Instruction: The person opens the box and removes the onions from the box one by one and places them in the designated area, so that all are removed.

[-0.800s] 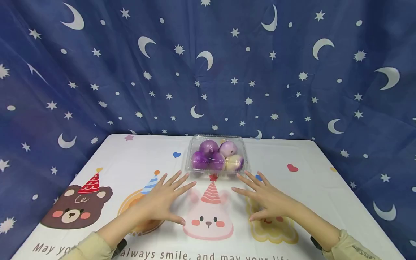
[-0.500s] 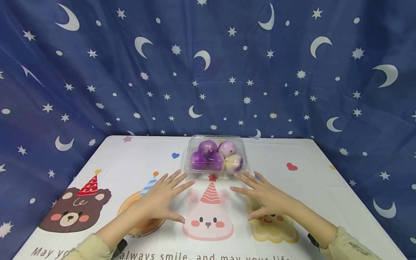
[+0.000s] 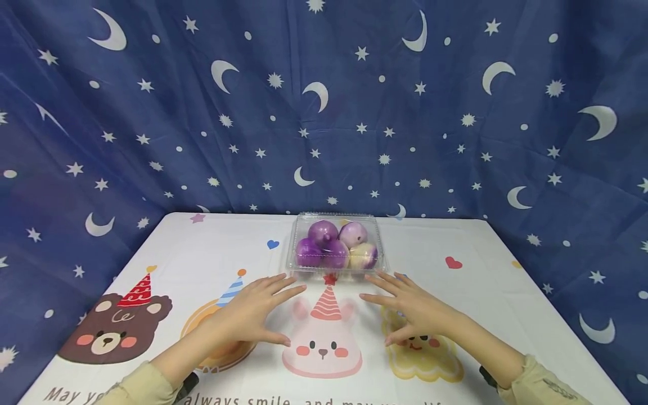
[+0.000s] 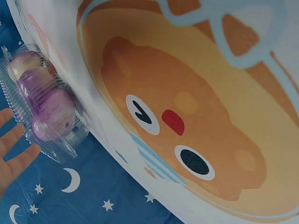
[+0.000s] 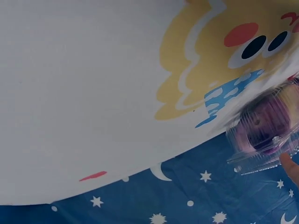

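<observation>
Passage: lane over the surface (image 3: 506, 315) between left grip (image 3: 250, 315) and right grip (image 3: 420, 308). Obstacles: transparent box (image 3: 301, 228) (closed) ahead, curtain (image 3: 455, 152) behind it, rear gap seemingly narrow.

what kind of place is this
Probably a small indoor tabletop set, perhaps for filming: a starry blue curtain hangs just behind a cartoon-print tablecloth, and a clear box sits near the far edge.

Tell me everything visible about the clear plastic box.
The clear plastic box looks shiny, with ribbed edges and a lid that seems closed. It lies flat near the far edge of the white tablecloth, five round purple to cream pieces showing inside. The left hand and right hand are near its front; neither grips it.
</observation>
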A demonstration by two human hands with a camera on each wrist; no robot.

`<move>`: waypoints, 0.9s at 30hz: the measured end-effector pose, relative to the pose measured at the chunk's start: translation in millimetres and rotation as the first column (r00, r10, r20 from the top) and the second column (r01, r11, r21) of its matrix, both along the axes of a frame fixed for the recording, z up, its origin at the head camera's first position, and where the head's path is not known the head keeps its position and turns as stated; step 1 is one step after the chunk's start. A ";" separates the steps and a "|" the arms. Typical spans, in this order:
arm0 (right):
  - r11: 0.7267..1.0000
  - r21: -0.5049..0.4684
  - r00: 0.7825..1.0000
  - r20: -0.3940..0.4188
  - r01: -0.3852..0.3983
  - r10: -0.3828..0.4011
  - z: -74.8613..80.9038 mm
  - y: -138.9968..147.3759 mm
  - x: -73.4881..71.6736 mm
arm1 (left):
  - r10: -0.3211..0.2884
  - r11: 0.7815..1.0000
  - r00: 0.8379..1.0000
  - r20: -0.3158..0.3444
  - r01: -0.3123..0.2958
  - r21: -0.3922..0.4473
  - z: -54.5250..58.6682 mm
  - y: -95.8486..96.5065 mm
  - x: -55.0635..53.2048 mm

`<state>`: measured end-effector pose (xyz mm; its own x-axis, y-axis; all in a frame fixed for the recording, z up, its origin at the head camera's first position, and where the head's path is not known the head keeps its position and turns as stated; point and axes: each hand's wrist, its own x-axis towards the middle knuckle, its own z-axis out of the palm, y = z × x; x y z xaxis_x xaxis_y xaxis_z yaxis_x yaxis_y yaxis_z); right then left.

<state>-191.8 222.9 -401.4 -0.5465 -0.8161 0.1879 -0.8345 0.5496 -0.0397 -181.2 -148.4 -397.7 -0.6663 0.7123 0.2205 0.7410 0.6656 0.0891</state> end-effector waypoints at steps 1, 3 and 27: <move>1.000 -0.001 1.000 0.006 0.002 -0.002 0.1 0.4 0.1 | 0.002 1.000 1.000 -0.001 -0.002 0.001 0.0 0.7 -0.3; 1.000 -0.006 1.000 0.023 0.010 -0.010 -0.1 1.4 0.3 | 0.002 1.000 1.000 0.001 -0.002 0.006 0.2 2.4 -0.5; 1.000 -0.017 0.994 -0.111 -0.013 0.011 -2.8 -4.2 -11.8 | -0.042 0.998 0.998 -0.050 0.039 -0.059 -1.7 9.1 -10.9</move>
